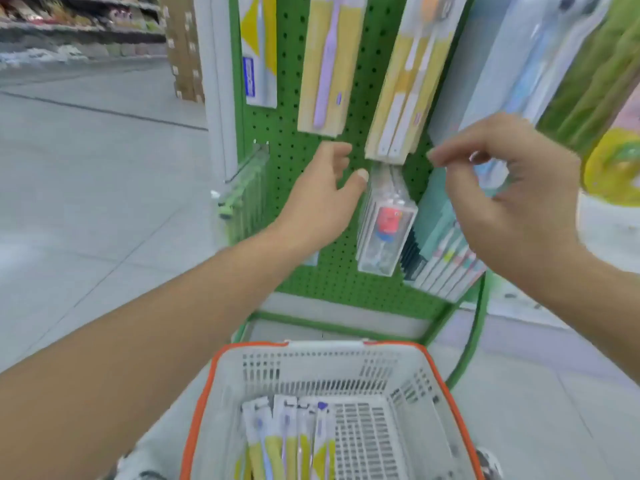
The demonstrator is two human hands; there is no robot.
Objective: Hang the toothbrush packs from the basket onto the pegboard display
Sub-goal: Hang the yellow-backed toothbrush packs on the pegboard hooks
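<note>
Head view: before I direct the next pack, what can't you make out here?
- Pegs and hang holes of the upper packs: cut off by the top edge.
- Print on every pack: blurred.
- Count of toothbrush packs in the basket: overlapped, cut by the bottom edge.
- Right hand: pinched fingers, anything held is blurred.
- Left hand contact with the pegboard: unclear.

Two bare forearms without sleeves, short-nailed fingers (362, 174), no rings, watch or gloves.
</note>
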